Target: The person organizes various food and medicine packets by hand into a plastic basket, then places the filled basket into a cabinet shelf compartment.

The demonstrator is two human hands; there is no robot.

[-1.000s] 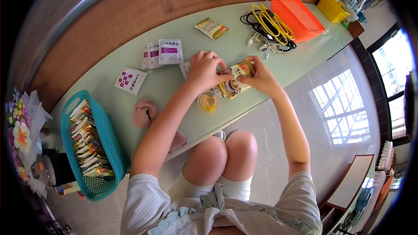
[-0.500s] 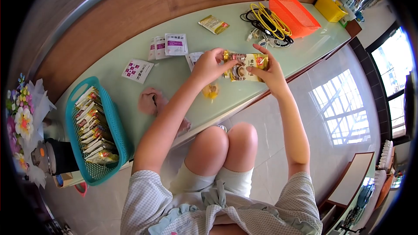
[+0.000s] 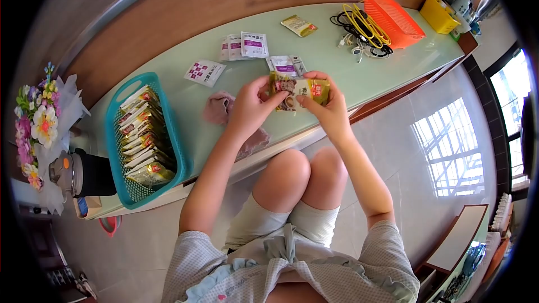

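Note:
Between my two hands is a gold and cream packet (image 3: 304,87) with a red mark and a picture of a cup. My left hand (image 3: 252,104) pinches its left end, thumb on the front. My right hand (image 3: 330,109) grips the right end, thumb also pressed on the front. Just behind the packet lie white and purple sachets (image 3: 285,66) on the table. A pink cloth (image 3: 220,108) is by my left forearm. Further left, a teal basket (image 3: 182,160) holds a row of similar gold packets (image 3: 147,140).
More white and purple sachets (image 3: 255,45) and a white sachet with purple squares (image 3: 205,73) lie on the table (image 3: 168,62). A gold packet (image 3: 299,26) is at the back. Cables (image 3: 368,31), an orange basket (image 3: 393,22) and a yellow basket (image 3: 438,15) stand right; flowers (image 3: 45,123) and a dark cup (image 3: 90,174) left.
Both hands have drawn slightly nearer each other with the packet between them. The view has shifted left, so the table things appear further right.

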